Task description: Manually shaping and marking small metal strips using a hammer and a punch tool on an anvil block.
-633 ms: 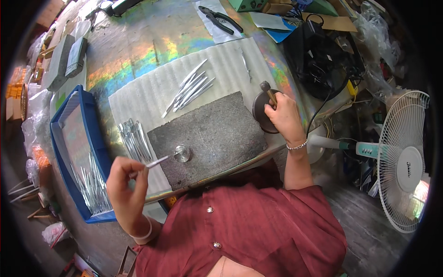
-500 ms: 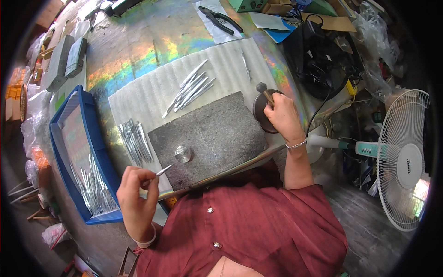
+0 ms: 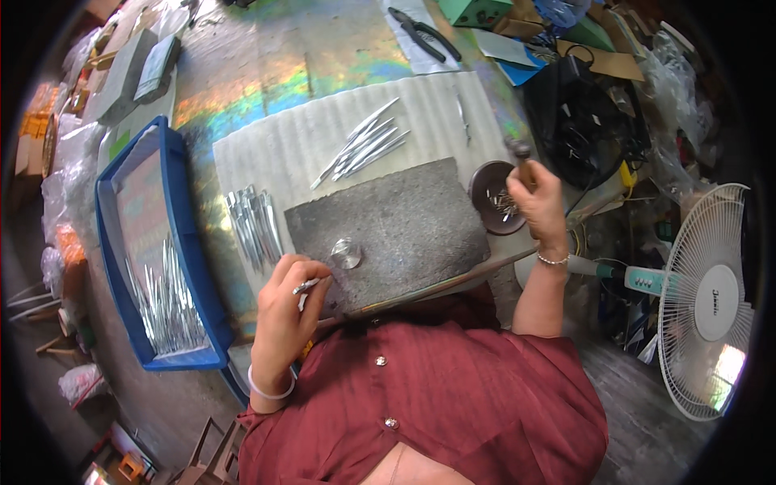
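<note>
My left hand (image 3: 287,303) is closed round a slim silver metal piece (image 3: 305,287) by the near left edge of a dark grey stone slab (image 3: 404,218). A small round shiny metal block (image 3: 346,253) sits on the slab, just beyond that hand. My right hand (image 3: 540,206) grips a small hammer (image 3: 519,149) by its wooden handle, with the head up and away from me. Beside and partly under this hand is a round brown bowl (image 3: 485,182) holding small brass-coloured bits (image 3: 506,206).
Slim silver pieces lie in a loose pile (image 3: 368,144) and a row (image 3: 253,226) on white foam (image 3: 275,145). More fill part of a blue tray (image 3: 214,323) at left. Pliers (image 3: 424,34) lie far back; a black bag (image 3: 578,113) and fan (image 3: 707,303) stand right.
My left hand has come closer to the round metal block, and its silver piece has turned. My right hand has lifted the hammer from over the bowl, uncovering the brass-coloured bits.
</note>
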The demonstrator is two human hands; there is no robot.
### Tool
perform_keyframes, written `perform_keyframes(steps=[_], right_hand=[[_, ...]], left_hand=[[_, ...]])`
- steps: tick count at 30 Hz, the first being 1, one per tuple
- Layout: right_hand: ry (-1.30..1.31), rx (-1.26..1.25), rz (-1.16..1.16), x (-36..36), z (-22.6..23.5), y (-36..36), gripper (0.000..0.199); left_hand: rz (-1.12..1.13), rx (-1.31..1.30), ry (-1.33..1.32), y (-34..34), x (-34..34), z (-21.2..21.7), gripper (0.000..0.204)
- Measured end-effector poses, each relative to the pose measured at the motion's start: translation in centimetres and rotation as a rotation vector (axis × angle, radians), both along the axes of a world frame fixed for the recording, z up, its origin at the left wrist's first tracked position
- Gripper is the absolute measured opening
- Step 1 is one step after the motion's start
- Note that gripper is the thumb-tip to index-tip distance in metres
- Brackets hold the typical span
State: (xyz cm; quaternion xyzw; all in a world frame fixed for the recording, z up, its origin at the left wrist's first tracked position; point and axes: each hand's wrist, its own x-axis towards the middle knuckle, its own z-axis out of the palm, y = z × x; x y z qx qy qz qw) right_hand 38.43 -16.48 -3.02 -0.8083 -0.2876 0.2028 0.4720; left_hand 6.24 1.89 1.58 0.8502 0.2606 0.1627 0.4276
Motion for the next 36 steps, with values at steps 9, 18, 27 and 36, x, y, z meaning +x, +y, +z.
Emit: perform_keyframes(steps=[9, 18, 27, 36], right_hand=[[0.601, 0.552, 0.109, -2.6, 2.8, 2.1, 0.004], [0.786, 0.344, 0.456, -10.4, 3.5, 6.1, 0.016], [0.817, 0.306, 0.604, -14.4, 4.4, 8.0, 0.007], [0.646, 0.216, 0.522, -15.5, 5.0, 8.2, 0.009]], left_hand=[[0.123, -0.226, -0.099, -0.6, -0.7, -2.3, 0.011], [0.229, -1.261, -0.601, -1.9, 0.2, -2.2, 0.015], [0.178, -1.656, -0.799, -2.6, 1.3, -3.6, 0.016], [0.172, -1.775, -0.830, -2.7, 1.2, -3.7, 0.018]])
